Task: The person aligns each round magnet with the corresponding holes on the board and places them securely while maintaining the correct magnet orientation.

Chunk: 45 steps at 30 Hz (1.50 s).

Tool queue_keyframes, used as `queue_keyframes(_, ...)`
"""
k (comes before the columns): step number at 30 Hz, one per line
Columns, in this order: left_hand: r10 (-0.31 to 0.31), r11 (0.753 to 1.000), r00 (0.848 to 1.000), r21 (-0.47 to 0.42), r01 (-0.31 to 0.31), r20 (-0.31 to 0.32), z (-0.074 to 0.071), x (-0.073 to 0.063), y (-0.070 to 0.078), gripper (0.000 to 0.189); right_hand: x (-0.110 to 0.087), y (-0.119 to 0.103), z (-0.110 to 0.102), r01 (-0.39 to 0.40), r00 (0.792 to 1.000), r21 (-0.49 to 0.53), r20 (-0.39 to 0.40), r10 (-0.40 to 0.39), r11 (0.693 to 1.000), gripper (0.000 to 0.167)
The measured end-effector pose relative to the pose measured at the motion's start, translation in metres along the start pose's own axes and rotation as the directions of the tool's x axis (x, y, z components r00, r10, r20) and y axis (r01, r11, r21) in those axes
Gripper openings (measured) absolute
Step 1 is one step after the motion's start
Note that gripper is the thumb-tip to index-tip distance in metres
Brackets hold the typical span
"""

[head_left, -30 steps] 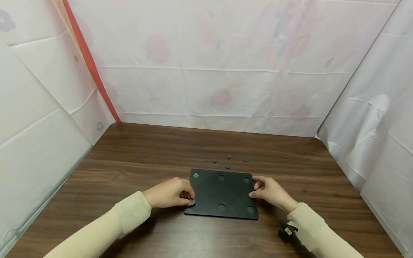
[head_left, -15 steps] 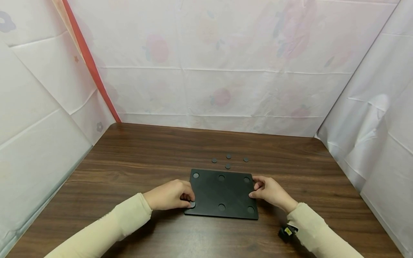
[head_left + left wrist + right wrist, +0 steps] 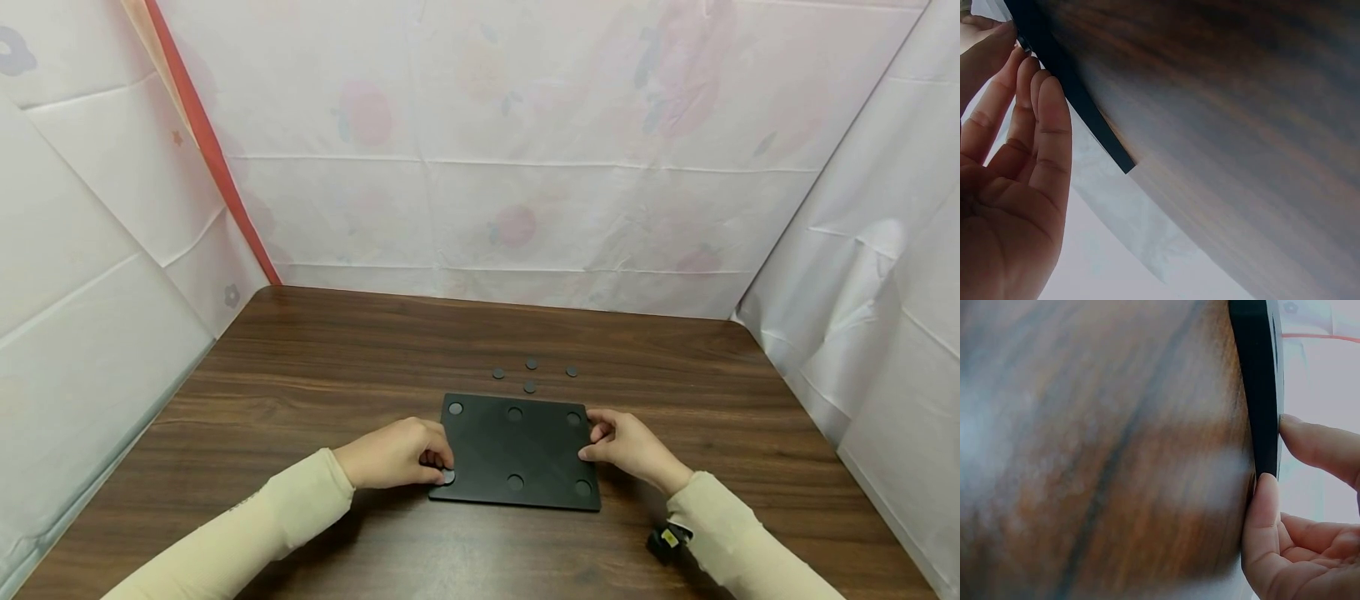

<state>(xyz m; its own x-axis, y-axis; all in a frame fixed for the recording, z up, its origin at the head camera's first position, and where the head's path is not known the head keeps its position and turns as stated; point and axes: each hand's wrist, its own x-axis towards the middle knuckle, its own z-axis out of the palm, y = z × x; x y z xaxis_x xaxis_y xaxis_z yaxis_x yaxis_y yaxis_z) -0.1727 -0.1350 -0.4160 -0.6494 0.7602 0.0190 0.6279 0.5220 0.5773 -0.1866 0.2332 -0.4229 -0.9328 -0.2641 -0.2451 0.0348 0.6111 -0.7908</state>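
A flat black board (image 3: 517, 446) with round recesses lies on the table in the head view. My left hand (image 3: 397, 454) pinches a small grey disc (image 3: 449, 477) between thumb and fingers over the board's near left corner, where the recess is hidden. Another grey disc (image 3: 456, 408) lies in the far left recess; the other recesses in view hold no disc. On the opposite side, my right hand (image 3: 633, 450) holds the board's right edge. The right wrist view shows its thumb (image 3: 1319, 447) on the top face and a finger (image 3: 1263, 503) against the side.
Several loose dark discs (image 3: 530, 387) lie on the wooden table (image 3: 337, 350) just beyond the board's far edge. A small black device with a yellow label (image 3: 669, 537) is at the right cuff. Pale patterned curtains (image 3: 480, 167) stand around the table's back and sides.
My left hand has lowered the disc slightly toward the near left corner of the board, then stayed almost still. My right hand and the board have not moved.
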Motion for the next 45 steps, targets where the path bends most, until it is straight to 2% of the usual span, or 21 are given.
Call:
queue_keyframes(23, -0.004, 1.000, 1.000, 0.000, 0.004, 0.009, -0.002, 0.000, 0.002, 0.007, 0.000, -0.001, 0.000, -0.004, 1.000, -0.012, -0.001, 0.004, 1.000, 0.072)
queue_keyframes(33, -0.013, 1.000, 1.000, -0.024, 0.013, 0.002, -0.004, 0.005, -0.001, 0.009, 0.001, 0.001, 0.000, -0.002, 1.000, -0.011, 0.000, 0.002, 1.000, 0.072)
queue_keyframes(39, -0.009, 0.999, 1.000, -0.037, 0.008, -0.030, -0.007, 0.013, -0.002, 0.008, 0.001, 0.000, 0.000, -0.006, 1.000, -0.009, -0.004, 0.006, 1.000, 0.071)
queue_keyframes(45, -0.039, 0.999, 0.995, -0.028, 0.037, -0.088, -0.014, 0.023, -0.002, 0.015, 0.001, 0.000, 0.000, 0.000, 1.000, 0.002, 0.002, 0.000, 1.000, 0.071)
